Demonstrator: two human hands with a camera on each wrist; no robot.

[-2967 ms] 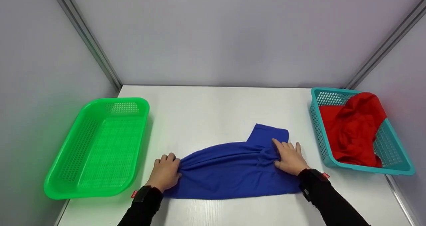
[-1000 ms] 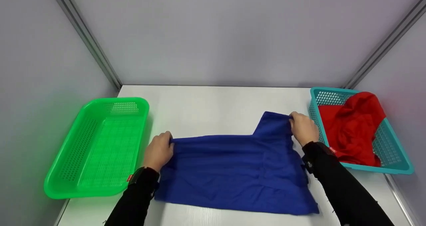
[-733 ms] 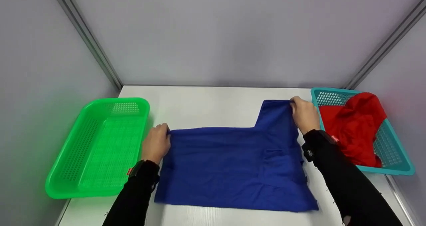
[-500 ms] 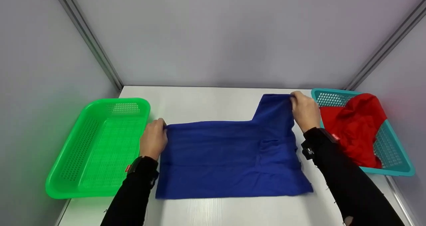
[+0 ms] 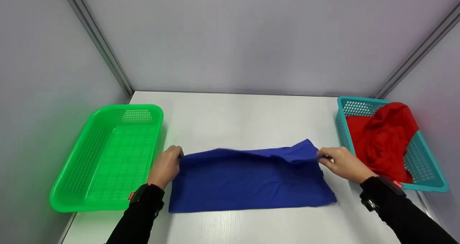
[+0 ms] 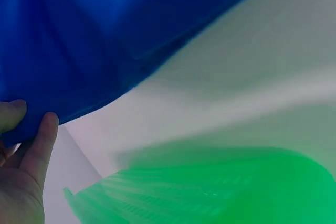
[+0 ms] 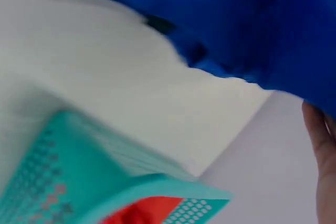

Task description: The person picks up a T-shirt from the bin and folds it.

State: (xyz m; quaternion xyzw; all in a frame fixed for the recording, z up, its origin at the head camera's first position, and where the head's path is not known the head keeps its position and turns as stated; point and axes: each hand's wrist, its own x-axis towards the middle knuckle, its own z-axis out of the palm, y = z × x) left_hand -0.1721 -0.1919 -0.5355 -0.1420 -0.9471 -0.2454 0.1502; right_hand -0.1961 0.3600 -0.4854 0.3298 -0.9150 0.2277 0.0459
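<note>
We see one blue garment [image 5: 251, 179] spread on the white table [image 5: 237, 118], its far edge lifted between our two hands. Our left hand [image 5: 166, 166] pinches the cloth's left far corner, fingers curled round it, and our right hand [image 5: 343, 163] grips the right far corner the same way. Just beyond the left hand, on its outer side, sits one green basket [image 5: 72, 201]. Just outside the right hand stands one teal basket [image 5: 433, 183], holding one crumpled red garment [image 5: 384, 139]. Black sleeves [image 5: 402, 211] cover both arms.
</note>
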